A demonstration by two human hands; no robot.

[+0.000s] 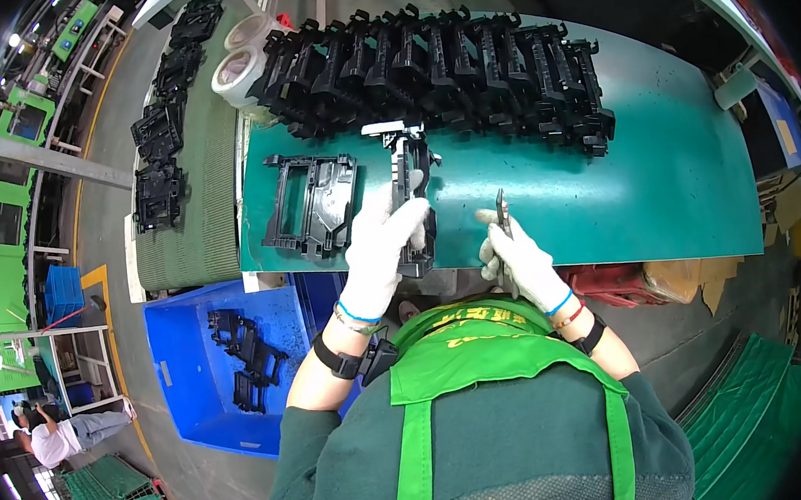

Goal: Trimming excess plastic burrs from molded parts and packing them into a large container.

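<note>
My gloved left hand [386, 244] is closed round a black plastic frame part [403, 169], which stands on its narrow side at the table's near edge. Pale light glints off the top end of that part. In my gloved right hand [524, 266] is a slim, dark metal hand tool [501, 205], its tip pointing away from me; its exact kind is hard to make out. The tool is apart from the part. Left of my left hand, a second black plastic frame [313, 205] lies flat on the green table top [662, 189].
Several similar black frames [442, 65] stand in a row along the table's far side, beside tape rolls [240, 66]. On the left, a conveyor belt [206, 200] carries more. Below it sits a blue bin [179, 384] with black parts inside. A person [64, 436] is far left.
</note>
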